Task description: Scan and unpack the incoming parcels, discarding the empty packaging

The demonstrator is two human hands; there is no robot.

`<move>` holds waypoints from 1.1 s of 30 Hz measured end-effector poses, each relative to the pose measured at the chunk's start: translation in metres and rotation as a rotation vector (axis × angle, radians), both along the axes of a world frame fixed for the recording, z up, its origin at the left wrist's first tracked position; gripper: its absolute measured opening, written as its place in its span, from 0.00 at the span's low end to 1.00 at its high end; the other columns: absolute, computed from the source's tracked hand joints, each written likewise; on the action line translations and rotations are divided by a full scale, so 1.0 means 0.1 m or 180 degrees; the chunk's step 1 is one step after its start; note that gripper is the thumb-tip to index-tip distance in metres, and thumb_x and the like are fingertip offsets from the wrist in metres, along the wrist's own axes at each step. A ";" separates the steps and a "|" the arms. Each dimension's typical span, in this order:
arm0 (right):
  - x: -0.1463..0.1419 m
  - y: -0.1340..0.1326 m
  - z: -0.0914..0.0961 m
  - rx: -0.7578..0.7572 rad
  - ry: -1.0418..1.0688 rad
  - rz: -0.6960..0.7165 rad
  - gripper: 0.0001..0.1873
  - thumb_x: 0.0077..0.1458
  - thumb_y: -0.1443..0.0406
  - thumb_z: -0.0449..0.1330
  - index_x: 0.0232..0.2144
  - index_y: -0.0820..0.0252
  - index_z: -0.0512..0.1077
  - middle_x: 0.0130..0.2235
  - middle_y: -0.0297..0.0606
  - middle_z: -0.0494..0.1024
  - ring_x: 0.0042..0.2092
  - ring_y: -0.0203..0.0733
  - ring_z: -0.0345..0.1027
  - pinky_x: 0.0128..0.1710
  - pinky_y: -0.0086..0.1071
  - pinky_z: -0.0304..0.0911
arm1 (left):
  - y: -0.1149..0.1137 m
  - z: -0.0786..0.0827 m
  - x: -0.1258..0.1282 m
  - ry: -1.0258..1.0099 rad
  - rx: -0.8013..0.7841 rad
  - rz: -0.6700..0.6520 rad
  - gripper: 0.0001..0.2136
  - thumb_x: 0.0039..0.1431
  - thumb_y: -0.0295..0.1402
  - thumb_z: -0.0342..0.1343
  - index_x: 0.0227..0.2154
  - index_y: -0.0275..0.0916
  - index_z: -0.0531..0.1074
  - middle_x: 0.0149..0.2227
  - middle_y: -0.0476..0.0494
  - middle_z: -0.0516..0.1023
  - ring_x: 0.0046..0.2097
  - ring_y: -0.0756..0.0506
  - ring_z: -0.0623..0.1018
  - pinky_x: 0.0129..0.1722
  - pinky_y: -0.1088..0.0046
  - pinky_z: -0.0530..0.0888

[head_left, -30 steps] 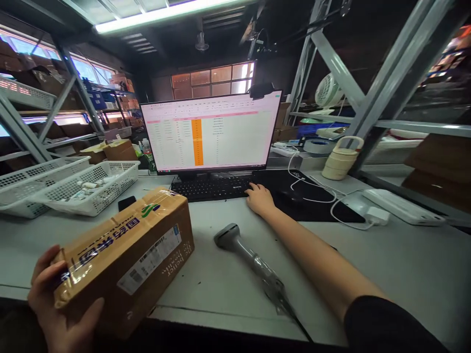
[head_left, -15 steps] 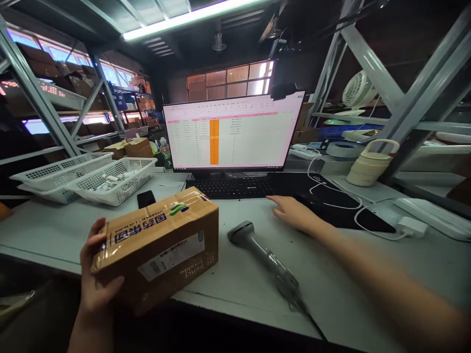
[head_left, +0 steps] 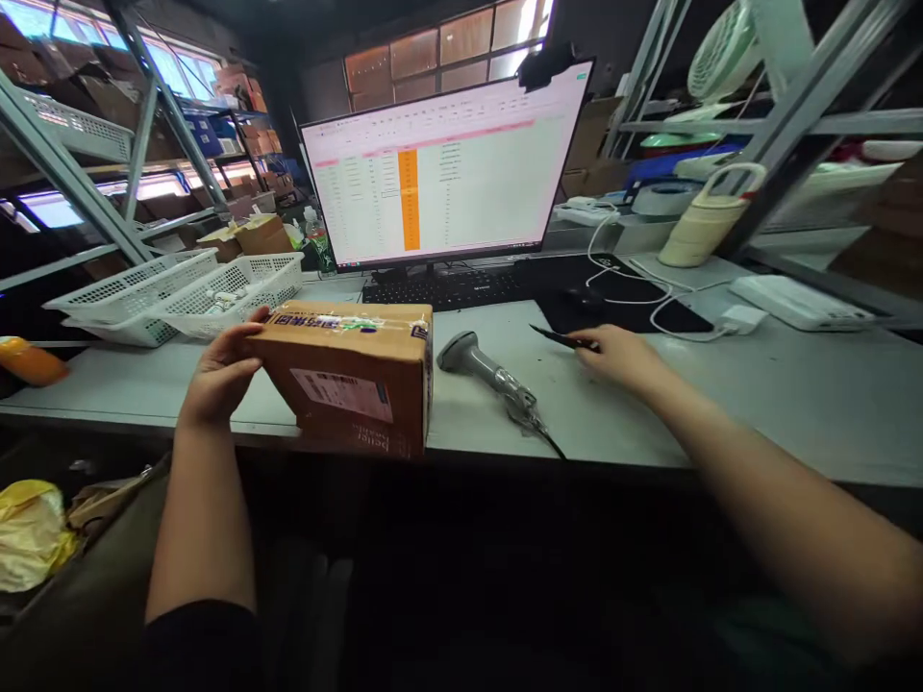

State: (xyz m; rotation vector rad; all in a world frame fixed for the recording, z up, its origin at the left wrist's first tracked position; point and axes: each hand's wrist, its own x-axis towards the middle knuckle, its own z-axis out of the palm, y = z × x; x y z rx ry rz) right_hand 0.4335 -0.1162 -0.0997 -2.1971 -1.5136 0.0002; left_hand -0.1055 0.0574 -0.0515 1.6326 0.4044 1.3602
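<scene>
By the left hand (head_left: 223, 370), the left end of the cardboard box (head_left: 346, 384) is clamped; by the right hand (head_left: 616, 356), a slim dark tool (head_left: 554, 335) is gripped, its tip directed left, towards the box. At the front edge of the tabletop (head_left: 793, 404), the box's long axis is laid left to right, with the scanner (head_left: 494, 371) set between box and right hand. The tool's rear is covered, its kind unclear; the box's underside is hidden.
</scene>
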 end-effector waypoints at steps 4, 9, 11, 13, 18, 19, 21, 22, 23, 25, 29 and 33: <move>-0.72 0.04 0.35 0.0743 0.1580 0.0336 0.18 0.55 0.65 0.56 0.49 0.63 0.71 0.45 0.47 0.79 0.34 0.41 0.73 0.25 0.29 0.64 | 0.06 0.06 0.20 -0.0107 0.0032 0.0076 0.16 0.39 0.24 0.68 0.34 0.41 0.76 0.55 0.42 0.76 0.59 0.39 0.74 0.58 0.64 0.72; -1.65 0.05 0.58 0.1000 0.3396 0.1540 0.25 0.53 0.54 0.63 0.50 0.58 0.67 0.39 0.38 0.78 0.24 0.31 0.64 0.16 0.23 0.47 | 0.24 -0.02 0.62 -0.0421 0.0088 0.0595 0.12 0.40 0.26 0.61 0.29 0.41 0.66 0.49 0.43 0.79 0.53 0.41 0.78 0.50 0.64 0.75; -1.86 0.06 0.58 0.0987 0.3648 0.1740 0.25 0.53 0.54 0.64 0.51 0.57 0.68 0.41 0.38 0.78 0.25 0.31 0.66 0.15 0.23 0.48 | 0.18 -0.01 0.74 -0.0400 0.0279 0.0985 0.09 0.43 0.28 0.57 0.30 0.41 0.67 0.48 0.42 0.79 0.54 0.41 0.77 0.55 0.60 0.73; -1.96 0.08 0.53 0.0961 0.3793 0.1856 0.25 0.53 0.55 0.63 0.51 0.57 0.68 0.39 0.37 0.76 0.26 0.32 0.67 0.16 0.23 0.53 | -0.03 0.01 0.84 -0.0395 0.0765 0.1440 0.06 0.49 0.30 0.55 0.32 0.41 0.70 0.51 0.41 0.78 0.59 0.39 0.74 0.61 0.55 0.68; -2.01 0.11 0.36 0.1012 0.3928 0.2006 0.21 0.56 0.52 0.62 0.46 0.60 0.72 0.28 0.30 0.68 0.26 0.33 0.64 0.22 0.27 0.63 | -0.92 0.07 1.06 0.0354 0.2208 0.1390 0.22 0.61 0.50 0.52 0.52 0.43 0.70 0.62 0.36 0.69 0.68 0.32 0.63 0.67 0.46 0.59; -2.01 0.10 0.35 0.1040 0.3838 0.2022 0.22 0.57 0.51 0.61 0.45 0.61 0.73 0.27 0.30 0.67 0.26 0.33 0.63 0.23 0.28 0.63 | -1.06 0.08 1.10 0.0752 0.2338 0.1380 0.25 0.61 0.50 0.54 0.56 0.43 0.68 0.63 0.35 0.68 0.67 0.32 0.63 0.68 0.45 0.57; -1.99 0.07 0.34 0.1174 0.3530 0.1980 0.24 0.61 0.49 0.57 0.47 0.61 0.75 0.27 0.31 0.66 0.26 0.34 0.62 0.24 0.28 0.61 | -1.24 0.09 1.19 0.1274 0.2459 0.1525 0.27 0.60 0.47 0.57 0.59 0.42 0.65 0.62 0.35 0.69 0.64 0.33 0.67 0.68 0.46 0.55; -1.98 0.03 0.35 0.1308 0.3315 0.1933 0.25 0.64 0.48 0.55 0.48 0.61 0.76 0.28 0.32 0.67 0.28 0.35 0.63 0.24 0.28 0.61 | -1.28 0.09 1.22 0.1367 0.2466 0.1630 0.26 0.60 0.45 0.57 0.60 0.42 0.65 0.60 0.36 0.71 0.62 0.35 0.69 0.67 0.47 0.56; -1.97 0.00 0.37 0.1460 0.3054 0.1895 0.25 0.66 0.49 0.53 0.49 0.60 0.77 0.29 0.34 0.69 0.30 0.36 0.64 0.26 0.29 0.62 | -1.29 0.09 1.25 0.1368 0.2457 0.1719 0.26 0.60 0.44 0.57 0.59 0.42 0.65 0.58 0.37 0.72 0.61 0.35 0.70 0.67 0.48 0.57; -1.95 -0.10 0.41 0.1772 0.2407 0.1875 0.22 0.68 0.52 0.52 0.50 0.57 0.78 0.33 0.36 0.72 0.35 0.38 0.68 0.33 0.32 0.65 | -1.26 0.08 1.28 0.1273 0.2416 0.1786 0.25 0.60 0.43 0.56 0.59 0.42 0.66 0.57 0.38 0.73 0.59 0.36 0.71 0.65 0.50 0.60; -1.92 -0.33 0.55 0.2349 0.0738 0.1987 0.11 0.66 0.64 0.59 0.47 0.55 0.79 0.38 0.38 0.78 0.39 0.39 0.72 0.38 0.32 0.68 | -1.21 0.05 1.31 0.1104 0.2368 0.1754 0.25 0.59 0.43 0.55 0.58 0.42 0.67 0.56 0.39 0.72 0.58 0.36 0.70 0.62 0.52 0.64; -1.96 -0.50 0.70 0.2789 -0.1118 0.2174 0.14 0.64 0.73 0.58 0.48 0.58 0.77 0.45 0.39 0.82 0.41 0.40 0.75 0.39 0.33 0.68 | -1.23 0.05 1.36 0.0936 0.2287 0.1770 0.25 0.59 0.45 0.54 0.58 0.42 0.67 0.55 0.38 0.72 0.57 0.36 0.71 0.59 0.53 0.67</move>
